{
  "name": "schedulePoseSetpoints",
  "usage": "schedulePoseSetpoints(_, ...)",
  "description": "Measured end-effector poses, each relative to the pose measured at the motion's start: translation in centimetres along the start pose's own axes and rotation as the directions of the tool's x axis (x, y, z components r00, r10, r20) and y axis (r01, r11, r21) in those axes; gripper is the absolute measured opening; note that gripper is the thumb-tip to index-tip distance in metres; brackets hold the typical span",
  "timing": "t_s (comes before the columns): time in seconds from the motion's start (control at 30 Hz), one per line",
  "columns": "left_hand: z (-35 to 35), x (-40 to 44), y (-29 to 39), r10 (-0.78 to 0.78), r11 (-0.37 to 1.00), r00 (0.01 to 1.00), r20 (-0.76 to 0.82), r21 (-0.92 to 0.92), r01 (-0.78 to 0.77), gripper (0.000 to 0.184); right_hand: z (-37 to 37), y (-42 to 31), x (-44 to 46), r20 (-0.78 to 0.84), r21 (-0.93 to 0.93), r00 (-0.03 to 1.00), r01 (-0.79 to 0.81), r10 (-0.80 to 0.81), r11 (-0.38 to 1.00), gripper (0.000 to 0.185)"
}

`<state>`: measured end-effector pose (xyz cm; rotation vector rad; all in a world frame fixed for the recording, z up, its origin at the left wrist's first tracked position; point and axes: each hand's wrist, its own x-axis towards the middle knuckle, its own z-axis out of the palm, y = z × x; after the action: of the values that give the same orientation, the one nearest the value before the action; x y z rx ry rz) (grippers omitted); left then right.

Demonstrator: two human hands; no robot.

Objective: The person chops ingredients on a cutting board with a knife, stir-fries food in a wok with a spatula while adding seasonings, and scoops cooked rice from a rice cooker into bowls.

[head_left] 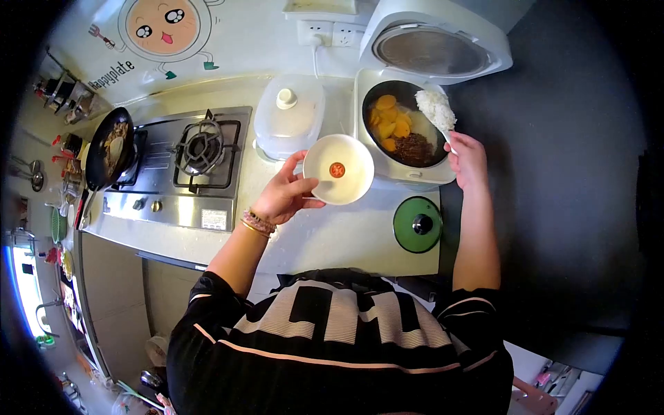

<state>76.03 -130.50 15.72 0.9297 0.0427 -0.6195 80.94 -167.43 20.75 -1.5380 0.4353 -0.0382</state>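
Note:
My left hand (289,188) grips a white bowl (324,185) by its left side, the thumb over the rim. Inside, the bowl shows only a red mark at its bottom. My right hand (467,160) holds a white rice paddle (447,135) by the handle. A heap of white rice (435,108) sits on the paddle, above the right edge of the open rice cooker (362,128). In the cooker's dark pot lie orange-yellow slices (391,119) and a dark brown, grainy food (413,149). The cooker's lid (434,52) stands raised behind it.
A green lid with a black knob (418,225) lies at the counter's front right. Left of the cooker stands a white lidded appliance (290,121). The gas stove (187,166) carries a frying pan (111,149) with food. A dark wall (560,180) borders the right side.

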Motion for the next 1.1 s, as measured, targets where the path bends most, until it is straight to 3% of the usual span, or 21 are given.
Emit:
schedulePoseSetpoints(0.2,5.6,4.9,3.1,-0.048,0.985,0.996,-0.074,0.161,0.060,0.049,0.5,-2.4,-5.0,0.128,0.008,0.991,0.041,-0.041,0.999,0.023)
schedulePoseSetpoints(0.3,7.7,7.4,3.4,-0.006,0.980,0.998,-0.068,0.196,0.019,0.048,2.4,-2.8,-6.8,0.144,-0.145,0.988,0.080,-0.059,0.986,0.023)
schedulePoseSetpoints(0.33,8.2,7.9,3.5,-0.007,0.980,0.998,-0.067,0.199,0.021,0.048,2.7,-1.9,-6.4,0.157,-0.307,0.976,0.193,-0.151,0.932,0.022)
schedulePoseSetpoints(0.4,9.1,8.4,3.4,0.000,0.981,0.997,-0.074,0.196,0.015,0.050,4.6,-1.4,-7.4,0.168,-0.585,0.899,0.421,-0.404,0.694,0.022)
schedulePoseSetpoints(0.43,9.5,8.2,3.2,0.000,0.984,0.998,-0.069,0.180,0.012,0.050,5.5,-1.1,-7.8,0.223,-0.722,0.843,0.480,-0.490,0.499,0.025)
schedulePoseSetpoints(0.5,9.3,8.4,2.7,-0.006,0.995,1.000,-0.029,0.104,0.009,0.056,7.4,-0.4,-9.3,0.369,-0.875,0.733,0.482,-0.571,0.054,0.030)
schedulePoseSetpoints(0.53,9.2,8.4,2.3,-0.003,0.998,1.000,-0.020,0.069,0.005,0.055,8.2,0.0,-10.4,0.450,-0.884,0.688,0.435,-0.569,-0.172,0.034)
schedulePoseSetpoints(0.57,9.0,8.3,1.9,0.000,0.999,1.000,-0.016,0.032,0.000,0.054,8.7,-0.3,-11.4,0.534,-0.844,0.631,0.437,-0.563,-0.312,0.038)
schedulePoseSetpoints(0.67,7.9,7.7,1.0,-0.008,0.996,0.999,0.047,-0.092,0.012,0.051,8.6,-0.2,-12.2,0.571,-0.820,0.598,0.456,-0.562,-0.347,0.040)
schedulePoseSetpoints(0.83,7.0,6.1,0.3,0.044,0.984,0.991,0.128,-0.174,-0.021,0.055,7.3,-1.0,-12.9,0.532,-0.815,0.573,0.546,-0.623,-0.193,0.040)
schedulePoseSetpoints(0.93,6.8,5.7,0.2,0.042,0.982,0.992,0.120,-0.188,-0.019,0.058,6.2,-1.5,-12.4,0.424,-0.772,0.573,0.634,-0.701,0.051,0.037)
schedulePoseSetpoints(0.97,6.7,5.6,0.2,0.030,0.982,0.993,0.114,-0.189,-0.008,0.059,6.0,-1.9,-12.6,0.326,-0.727,0.703,0.614,-0.633,0.308,0.034)
schedulePoseSetpoints(1.0,6.6,5.4,0.3,0.031,0.984,0.993,0.118,-0.179,-0.010,0.061,5.8,-1.5,-12.2,0.219,-0.606,0.713,0.634,-0.666,0.480,0.030)
schedulePoseSetpoints(1.03,6.6,5.1,0.4,0.031,0.986,0.992,0.125,-0.168,-0.009,0.062,5.6,-1.4,-11.9,0.118,-0.485,0.797,0.567,-0.592,0.666,0.030)
schedulePoseSetpoints(1.07,6.6,5.0,0.5,0.032,0.988,0.991,0.132,-0.156,-0.011,0.063,5.4,-1.2,-11.3,0.033,-0.332,0.870,0.474,-0.492,0.816,0.030)
schedulePoseSetpoints(1.1,6.7,4.9,0.5,0.045,0.991,0.992,0.122,-0.130,-0.029,0.064,5.1,-0.7,-10.3,0.007,-0.360,0.860,0.479,-0.511,0.801,0.035)
